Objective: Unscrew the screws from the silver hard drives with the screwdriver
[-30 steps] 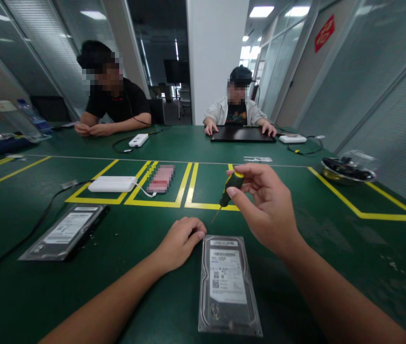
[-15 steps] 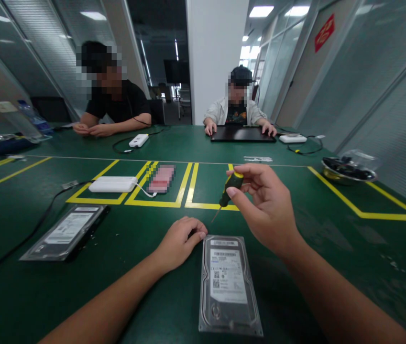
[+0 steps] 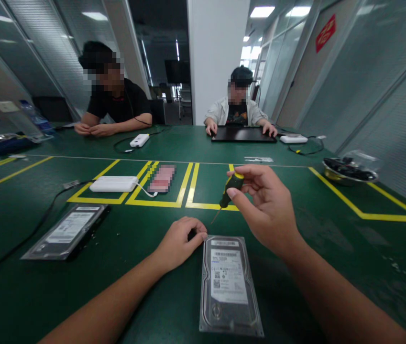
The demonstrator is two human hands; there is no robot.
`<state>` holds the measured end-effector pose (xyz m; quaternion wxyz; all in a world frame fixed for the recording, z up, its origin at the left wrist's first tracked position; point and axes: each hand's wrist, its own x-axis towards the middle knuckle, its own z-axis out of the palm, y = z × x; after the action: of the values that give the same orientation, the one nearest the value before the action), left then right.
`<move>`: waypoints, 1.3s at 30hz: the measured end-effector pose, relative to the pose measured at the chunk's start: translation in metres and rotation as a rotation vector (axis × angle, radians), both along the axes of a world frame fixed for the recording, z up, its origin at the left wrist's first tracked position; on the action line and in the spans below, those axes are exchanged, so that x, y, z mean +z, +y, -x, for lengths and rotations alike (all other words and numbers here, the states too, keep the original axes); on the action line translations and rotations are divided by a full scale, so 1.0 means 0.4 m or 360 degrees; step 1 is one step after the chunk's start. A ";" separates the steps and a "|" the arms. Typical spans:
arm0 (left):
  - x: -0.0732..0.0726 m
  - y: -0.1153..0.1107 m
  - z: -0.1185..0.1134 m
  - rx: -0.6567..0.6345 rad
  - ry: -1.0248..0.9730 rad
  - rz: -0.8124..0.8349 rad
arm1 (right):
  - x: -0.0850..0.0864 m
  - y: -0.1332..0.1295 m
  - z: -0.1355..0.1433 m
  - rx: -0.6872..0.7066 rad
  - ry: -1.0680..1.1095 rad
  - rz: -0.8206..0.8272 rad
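My right hand (image 3: 269, 205) grips a green and yellow screwdriver (image 3: 232, 188) by its handle, its thin shaft slanting down and left above the table. Its tip is just beyond the far left corner of a hard drive (image 3: 227, 282), which lies label up in front of me. My left hand (image 3: 183, 242) rests on the table with fingers curled and pressed together at that same corner; whatever is between its fingertips is too small or hidden to make out. Another hard drive (image 3: 68, 231) lies on the left.
On the green table (image 3: 145, 306) are a white power bank (image 3: 114, 184), a cabled pink phone-like item (image 3: 162, 178) and a metal bowl (image 3: 349, 172) of dark parts. Two people sit opposite, one holding a black panel (image 3: 243, 134).
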<state>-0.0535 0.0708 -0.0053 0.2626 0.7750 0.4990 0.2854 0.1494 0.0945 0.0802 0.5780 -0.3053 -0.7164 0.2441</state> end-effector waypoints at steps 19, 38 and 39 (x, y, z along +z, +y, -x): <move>-0.007 -0.010 -0.003 -0.0086 0.0056 -0.0129 | -0.015 -0.003 0.006 -0.0010 -0.0082 0.0014; -0.009 -0.013 0.006 -0.0001 -0.0058 -0.0002 | -0.041 -0.008 0.026 0.0013 -0.0307 0.0039; -0.008 -0.014 0.006 0.0003 -0.0059 0.0001 | -0.042 -0.007 0.027 0.0014 -0.0311 0.0039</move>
<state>-0.0560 0.0654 -0.0086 0.2717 0.7690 0.4948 0.2999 0.1387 0.0916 0.0635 0.5005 -0.3317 -0.7675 0.2244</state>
